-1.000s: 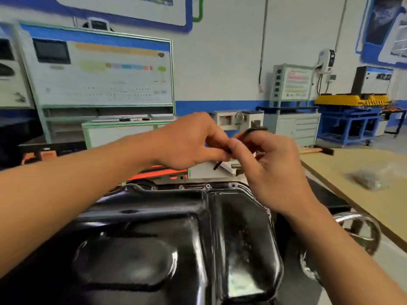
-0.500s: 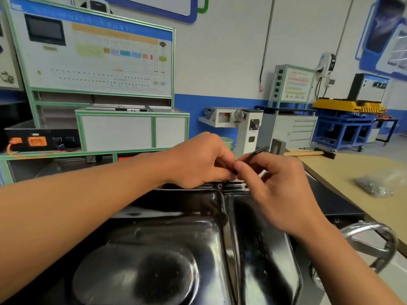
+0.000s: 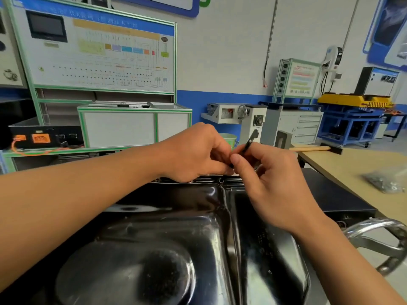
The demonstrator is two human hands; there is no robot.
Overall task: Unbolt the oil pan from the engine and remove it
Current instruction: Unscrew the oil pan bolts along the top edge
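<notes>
The glossy black oil pan (image 3: 167,249) fills the lower half of the view, its flange with small bolts (image 3: 221,179) along the far edge. Both hands meet just above that far edge. My right hand (image 3: 271,186) pinches a thin black tool (image 3: 248,145) that sticks up and to the right from the fingers. My left hand (image 3: 196,153) is curled, its fingertips closed at the lower end of the same tool. What lies under the fingertips is hidden.
A chrome handwheel (image 3: 378,241) stands at the right of the engine. A wooden bench (image 3: 363,170) on the right carries a hammer (image 3: 315,148) and a bag of small parts (image 3: 387,182). Training panels and cabinets (image 3: 134,126) stand behind.
Both hands have come down from above the pan to its far flange, still joined on the black tool. The view has tilted and moved closer to the pan.
</notes>
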